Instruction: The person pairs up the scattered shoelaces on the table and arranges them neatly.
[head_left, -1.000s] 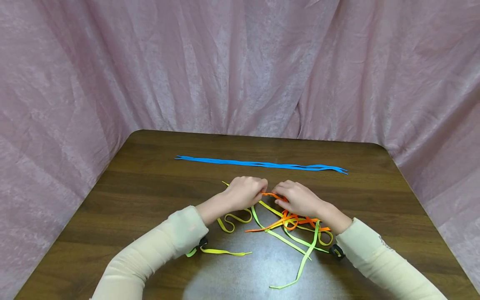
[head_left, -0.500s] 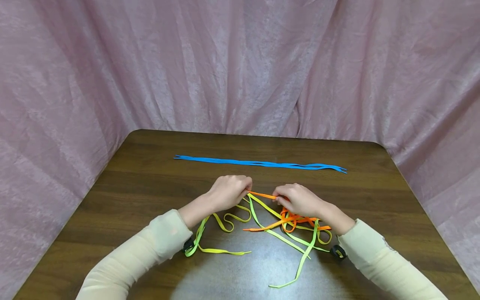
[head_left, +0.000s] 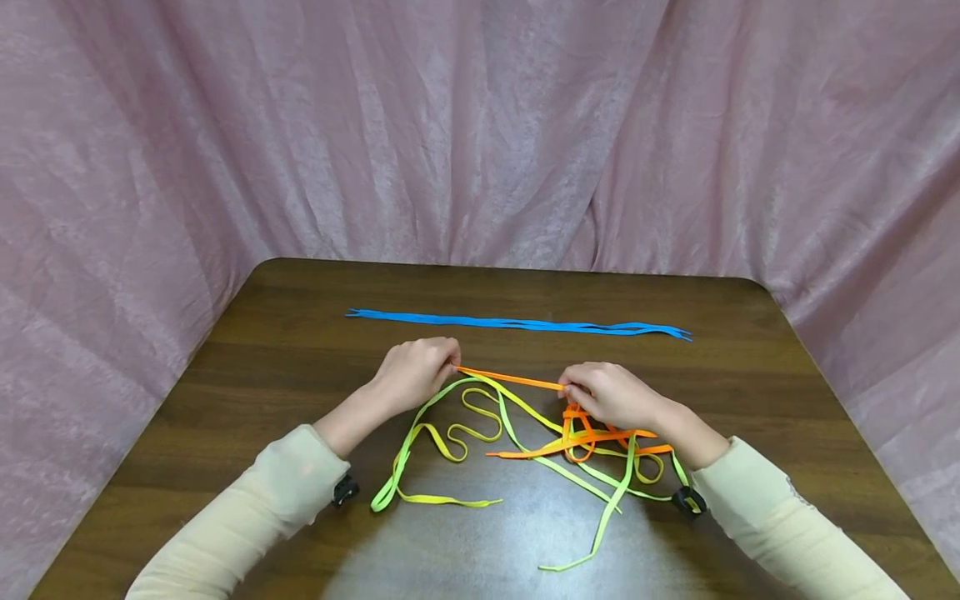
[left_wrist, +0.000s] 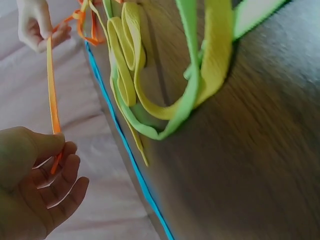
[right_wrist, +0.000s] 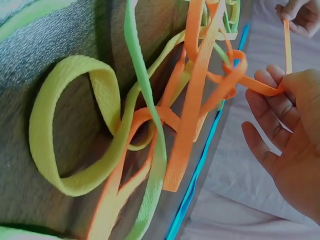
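Between the two hands an orange shoelace (head_left: 510,378) is stretched in a nearly straight line. My left hand (head_left: 414,374) pinches it close to its end; in the left wrist view a short orange tip (left_wrist: 56,164) sticks out past the thumb. With thumb and forefinger my right hand (head_left: 611,393) pinches the same lace, and the rest of it lies in a loose heap below that hand. Yellow (head_left: 480,429) and light green laces (head_left: 600,533) lie tangled with the orange heap. In the right wrist view a yellow loop (right_wrist: 42,125) is close to the camera.
Blue laces (head_left: 517,324) lie side by side in a line across the far part of the brown wooden table (head_left: 247,367). Pink curtains (head_left: 480,133) hang behind the table and at both sides. A dark wrist device (head_left: 688,500) sits below the right cuff.
The left hand has moved left, away from the right hand, drawing out a longer straight stretch of orange lace. My right hand has stayed almost in place, shifting slightly right.
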